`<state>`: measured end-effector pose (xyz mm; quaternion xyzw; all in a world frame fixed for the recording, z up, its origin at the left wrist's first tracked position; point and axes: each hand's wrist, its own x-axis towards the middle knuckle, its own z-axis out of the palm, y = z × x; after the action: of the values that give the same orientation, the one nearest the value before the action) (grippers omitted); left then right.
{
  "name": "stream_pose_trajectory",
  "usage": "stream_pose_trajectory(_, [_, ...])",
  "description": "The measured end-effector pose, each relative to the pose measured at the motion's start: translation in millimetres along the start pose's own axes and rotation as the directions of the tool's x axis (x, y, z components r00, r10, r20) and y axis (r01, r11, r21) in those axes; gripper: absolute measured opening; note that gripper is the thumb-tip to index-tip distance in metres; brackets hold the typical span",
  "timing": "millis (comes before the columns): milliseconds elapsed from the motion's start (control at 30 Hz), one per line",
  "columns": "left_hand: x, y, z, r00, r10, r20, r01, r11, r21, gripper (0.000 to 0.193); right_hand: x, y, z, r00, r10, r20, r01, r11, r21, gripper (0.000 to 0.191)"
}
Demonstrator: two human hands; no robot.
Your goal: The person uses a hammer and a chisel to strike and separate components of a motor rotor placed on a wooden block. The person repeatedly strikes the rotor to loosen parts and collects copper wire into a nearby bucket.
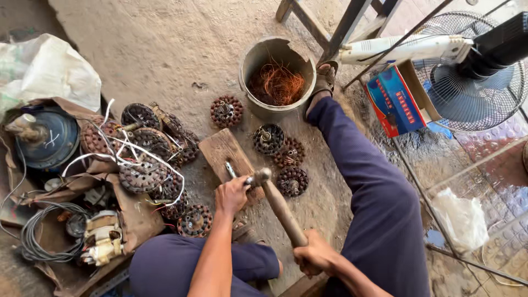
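On the brown wooden block (226,153), a slim metal chisel (231,170) is gripped by the left hand (231,194); at 4 o'clock, the wooden-handled hammer (279,205) is clasped by the right hand (313,257).

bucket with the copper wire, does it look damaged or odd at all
Yes. The grey bucket has a broken rim: a jagged chunk is missing on its upper right edge, above the tangle of copper wire inside. It stands upright, and no wire has spilled onto the floor around it.
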<state>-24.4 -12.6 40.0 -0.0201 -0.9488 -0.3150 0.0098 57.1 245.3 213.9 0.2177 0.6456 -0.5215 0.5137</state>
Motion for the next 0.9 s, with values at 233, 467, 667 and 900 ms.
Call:
stream_pose_trajectory(233, [16,-3,-1,0.929,-0.277,0.244,0.251,0.959,0.133,0.029,-10,12,-20,0.964,-0.262,0.036,0.26,0.964,0.059,0.017])
stream_pose_trajectory(467, [25,-13,3,0.933,-0.358,-0.047,0.361,0.929,0.083,0.025,47,0,-3,0.745,-0.662,0.082,0.662,0.72,-0.209,0.019])
stream_pose_trajectory(667, [30,-11,-1,0.878,-0.469,0.096,0.477,0.876,-0.075,0.029,77,-52,1,0.986,-0.166,-0.003,0.159,0.948,-0.274,0.031])
stream_pose_trajectory(900, [11,-9,-15,0.901,-0.421,0.106,0.43,0.835,-0.343,0.023,0,-44,12,0.982,-0.187,0.018,0.188,0.978,-0.086,0.021])
